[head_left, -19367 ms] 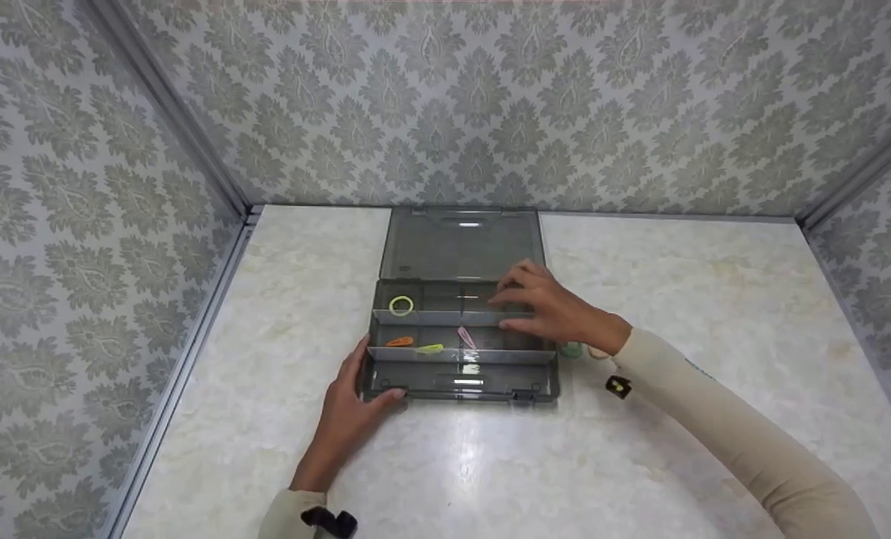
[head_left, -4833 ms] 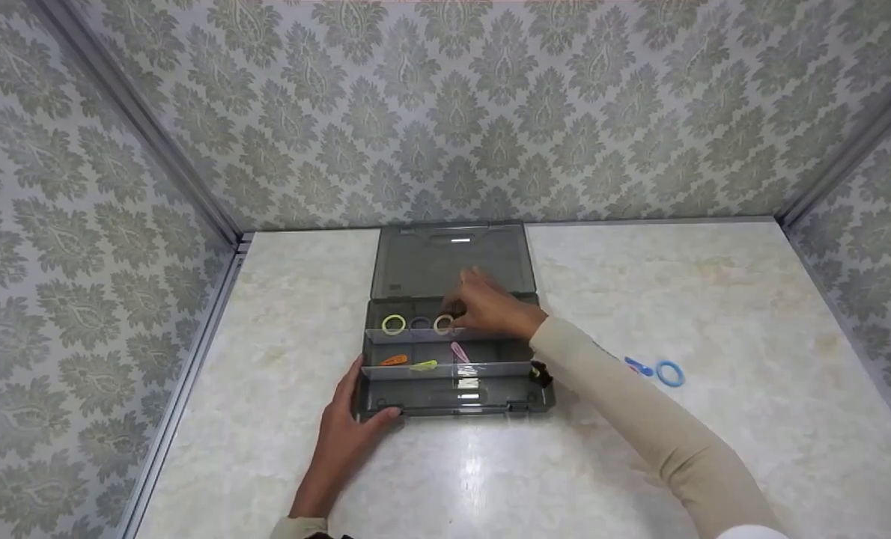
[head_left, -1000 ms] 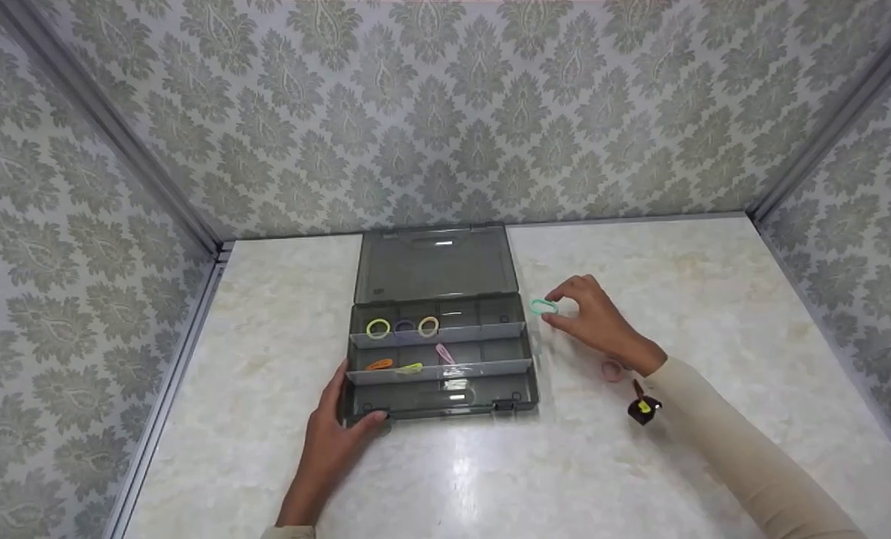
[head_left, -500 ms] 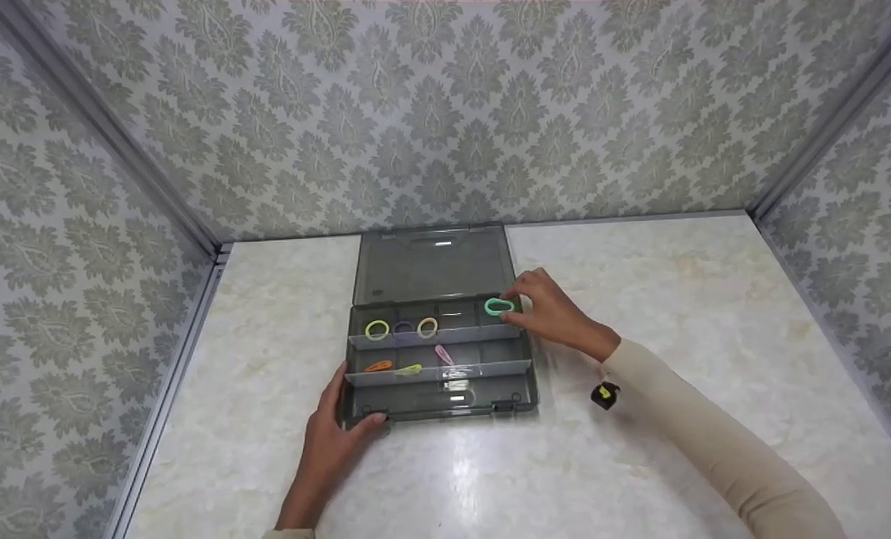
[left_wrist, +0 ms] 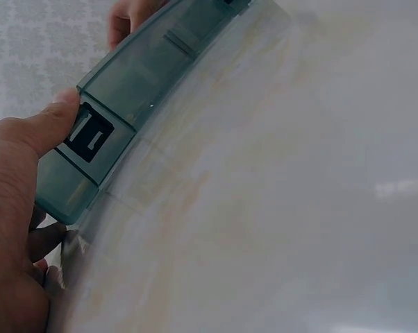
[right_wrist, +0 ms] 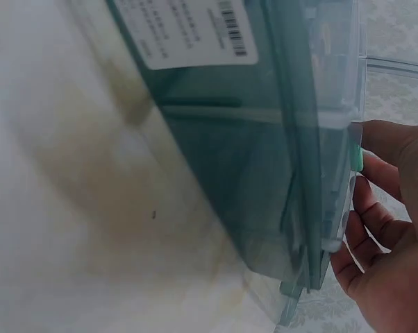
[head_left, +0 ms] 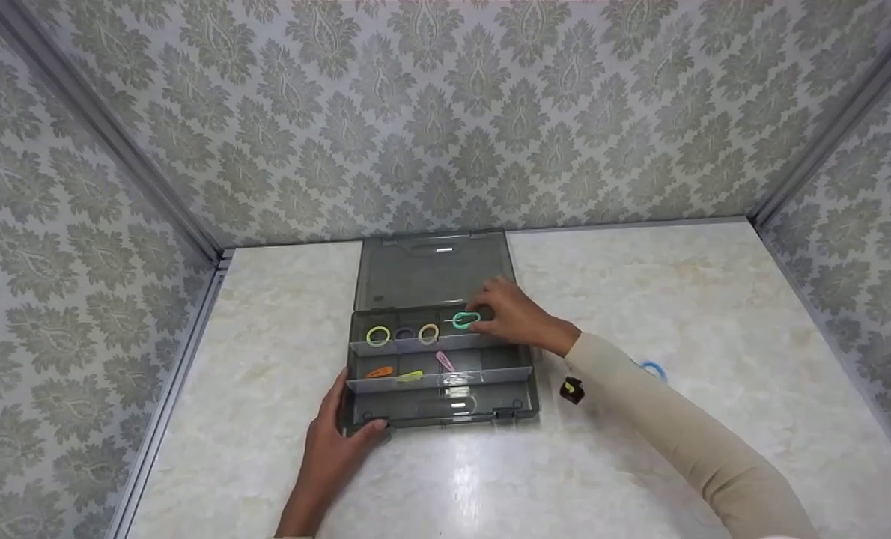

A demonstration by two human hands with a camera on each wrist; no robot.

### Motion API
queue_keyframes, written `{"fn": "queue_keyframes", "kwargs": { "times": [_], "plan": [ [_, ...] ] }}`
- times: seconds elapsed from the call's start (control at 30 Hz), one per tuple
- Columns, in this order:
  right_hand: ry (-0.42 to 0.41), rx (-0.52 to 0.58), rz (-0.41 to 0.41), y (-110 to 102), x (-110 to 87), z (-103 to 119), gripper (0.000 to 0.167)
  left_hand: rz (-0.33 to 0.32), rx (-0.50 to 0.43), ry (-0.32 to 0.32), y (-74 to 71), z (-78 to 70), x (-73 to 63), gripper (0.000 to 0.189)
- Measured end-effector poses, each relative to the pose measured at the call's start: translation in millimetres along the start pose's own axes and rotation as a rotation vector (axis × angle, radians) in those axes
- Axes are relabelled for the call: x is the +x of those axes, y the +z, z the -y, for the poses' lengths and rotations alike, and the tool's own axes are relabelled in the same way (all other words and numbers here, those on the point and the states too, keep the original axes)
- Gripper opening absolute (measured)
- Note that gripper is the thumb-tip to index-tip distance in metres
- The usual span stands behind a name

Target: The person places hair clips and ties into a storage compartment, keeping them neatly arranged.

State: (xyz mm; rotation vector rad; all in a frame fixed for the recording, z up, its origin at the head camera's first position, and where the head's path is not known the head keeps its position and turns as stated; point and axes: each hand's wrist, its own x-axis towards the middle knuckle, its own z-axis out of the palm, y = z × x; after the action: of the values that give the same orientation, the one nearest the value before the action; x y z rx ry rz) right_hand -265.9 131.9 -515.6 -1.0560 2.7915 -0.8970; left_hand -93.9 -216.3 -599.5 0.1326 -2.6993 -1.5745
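A grey see-through organizer box (head_left: 445, 410) lies with its lid (head_left: 434, 271) folded back. My left hand (head_left: 333, 449) grips its front-left corner, thumb on the front wall and fingers round the side. Over the back compartment my right hand (head_left: 517, 314) pinches a mint-green hair tie (head_left: 460, 322) between thumb and finger. Left of it in that row are a yellow hair tie (head_left: 368, 338), a dark purple one (head_left: 404, 329) and a peach one (head_left: 421, 336). The middle row holds an orange hair clip (head_left: 379, 371), a yellow-green clip (head_left: 409, 376) and a pink clip (head_left: 445, 361).
A blue hair tie (head_left: 657, 367) lies on the marbled table (head_left: 640, 277) right of the box, partly behind the right sleeve (head_left: 663, 412). Patterned walls (head_left: 430, 112) enclose the back and sides. A label (right_wrist: 195, 31) shows on the box in the right wrist view.
My right hand has carried the mint-green hair tie leftward from beside the box to above the back row. Earlier, the peach and purple ties joined that row. The left hand stays at the corner.
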Motion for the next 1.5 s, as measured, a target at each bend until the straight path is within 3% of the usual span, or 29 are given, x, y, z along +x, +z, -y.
{"fn": "queue_keyframes", "kwargs": {
  "times": [0.27,0.6,0.97,1.23,1.5],
  "plan": [
    [0.001,-0.032,0.057,9.8,11.5,5.5,0.025,0.016,0.005,-0.029,0.1,-0.8,-2.8,0.117],
    [-0.063,-0.134,0.115,11.6,26.7,11.1,0.021,0.011,-0.001,-0.009,-0.7,0.6,-0.3,0.117],
    [-0.039,-0.135,0.156,12.5,29.4,14.6,0.028,0.003,0.014,-0.004,-0.1,-0.1,-0.3,0.116],
    [0.009,-0.015,0.027,-4.6,-0.5,-0.4,0.028,0.013,0.041,-0.013,1.8,-3.5,0.5,0.116],
    [0.073,0.151,-0.121,-35.8,-56.4,-26.1,0.027,0.007,0.022,-0.023,0.1,-1.1,1.2,0.117]
  ]
}}
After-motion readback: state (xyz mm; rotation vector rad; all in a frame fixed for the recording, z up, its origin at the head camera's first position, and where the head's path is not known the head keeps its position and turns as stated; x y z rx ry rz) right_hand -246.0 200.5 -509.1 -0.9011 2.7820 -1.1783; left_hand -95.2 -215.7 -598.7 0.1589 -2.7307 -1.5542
